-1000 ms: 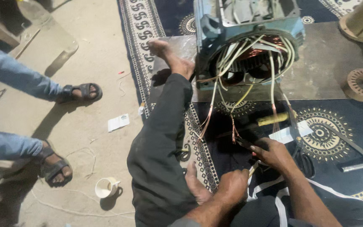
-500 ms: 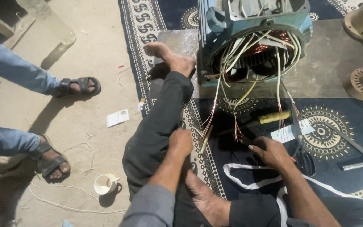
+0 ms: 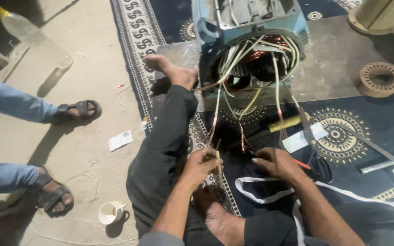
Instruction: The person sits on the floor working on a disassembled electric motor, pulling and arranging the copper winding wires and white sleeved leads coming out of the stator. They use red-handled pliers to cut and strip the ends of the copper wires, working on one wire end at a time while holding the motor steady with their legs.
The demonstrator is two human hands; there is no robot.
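Observation:
I sit on a patterned carpet with my leg stretched toward a blue motor housing (image 3: pixel 247 27) whose copper windings and white sleeved leads spill out of its round opening. My left hand (image 3: pixel 201 163) is closed on a bundle of thin copper wire ends (image 3: pixel 213 132) that run down from the motor. My right hand (image 3: pixel 277 163) rests on the carpet with its fingers pinched around another thin wire end; the exact grip is hard to make out. A white sleeve strip (image 3: pixel 261 193) loops across the carpet below both hands.
A yellow-handled tool (image 3: pixel 288 123), a white card (image 3: pixel 304 137) and dark pliers (image 3: pixel 320 166) lie right of my hands. A metal plate (image 3: pixel 343 68) carries the motor and a round laminated core (image 3: pixel 381 79). Another person's sandalled feet (image 3: pixel 76 110) stand left, near a white cup (image 3: pixel 110 212).
My left hand rose from my knee to the hanging copper wires and closed on them. The view shifted slightly closer; my right hand stayed near the same spot.

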